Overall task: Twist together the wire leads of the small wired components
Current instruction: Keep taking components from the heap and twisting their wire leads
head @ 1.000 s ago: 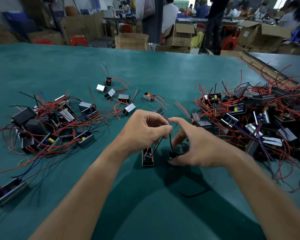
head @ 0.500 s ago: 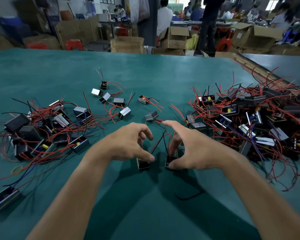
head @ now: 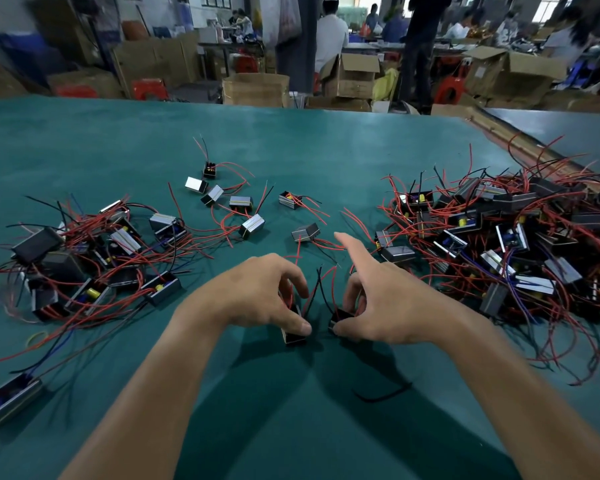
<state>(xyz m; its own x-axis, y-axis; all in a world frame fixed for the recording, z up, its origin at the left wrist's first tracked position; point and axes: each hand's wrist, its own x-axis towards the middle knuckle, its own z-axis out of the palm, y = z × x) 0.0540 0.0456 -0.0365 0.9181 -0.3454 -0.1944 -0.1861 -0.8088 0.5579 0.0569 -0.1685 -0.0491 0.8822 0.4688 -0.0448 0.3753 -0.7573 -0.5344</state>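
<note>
Two small black wired components sit side by side on the green table (head: 291, 427) in front of me. My left hand (head: 257, 296) grips the left component (head: 294, 336) between thumb and curled fingers. My right hand (head: 381, 299) pinches the right component (head: 338, 318) with thumb and lower fingers, while its index finger points straight out. Between the hands, the red and black leads (head: 321, 285) of both components stand up, apart from my fingers.
A big tangled pile of components with red wires (head: 499, 244) lies at the right, another pile (head: 94, 258) at the left, several loose ones (head: 232, 202) at the middle back. A loose black wire (head: 381, 394) lies near my right forearm. A long component (head: 9, 400) sits near left.
Both hands let go of the leads they pinched together up high and dropped down onto the two component bodies. The leads now stand free between the hands.
</note>
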